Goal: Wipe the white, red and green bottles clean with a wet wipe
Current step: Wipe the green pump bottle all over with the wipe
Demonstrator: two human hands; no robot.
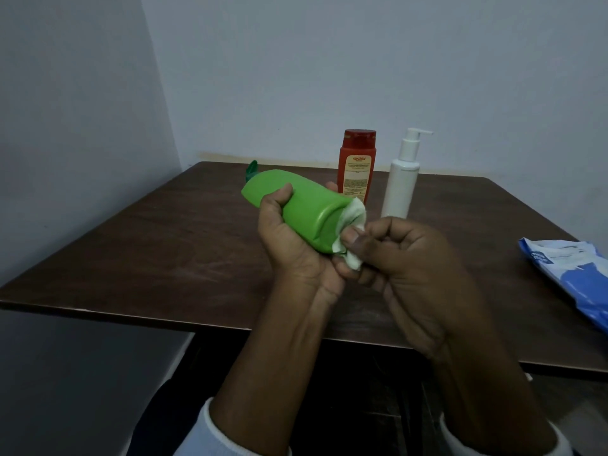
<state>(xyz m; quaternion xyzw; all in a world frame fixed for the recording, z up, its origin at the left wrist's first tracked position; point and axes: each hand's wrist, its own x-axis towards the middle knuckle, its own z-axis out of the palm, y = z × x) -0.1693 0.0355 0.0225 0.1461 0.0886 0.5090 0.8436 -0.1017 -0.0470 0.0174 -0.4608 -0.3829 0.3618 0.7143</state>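
My left hand (289, 238) grips the green bottle (296, 202), held on its side above the table with its dark green cap pointing away to the left and its base toward me. My right hand (408, 261) pinches a crumpled white wet wipe (352, 222) against the bottle's base. Behind them the red bottle (357, 162) stands upright on the table, and the white pump bottle (401, 179) stands upright just to its right.
The dark brown wooden table (164, 251) sits in a corner between pale walls. A blue and white pack of wipes (572, 274) lies at the table's right edge. The table's near edge runs just below my wrists.
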